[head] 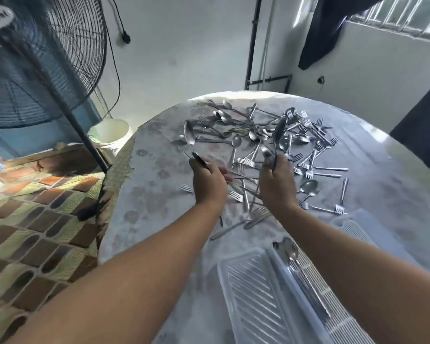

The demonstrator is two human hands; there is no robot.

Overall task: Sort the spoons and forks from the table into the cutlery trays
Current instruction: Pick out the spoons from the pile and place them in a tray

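1. Your two hands are raised over the round table [159, 219], each curled round cutlery.
2. Your left hand [209, 180] grips two spoons [189, 137] by their handles, bowls pointing up and away from you.
3. Your right hand [277, 180] holds one spoon [278, 135] upright; whether it holds more I cannot tell.
4. The heap of spoons and forks [271, 130] lies just beyond both hands, too tangled and blurred to count; loose forks [328, 170] trail to the right of your right hand, and a few pieces lie under and between your wrists.
5. Two clear trays sit near you: the left tray [248, 294], and the right tray [318, 281] under your right forearm, with spoons [287, 249] in it.
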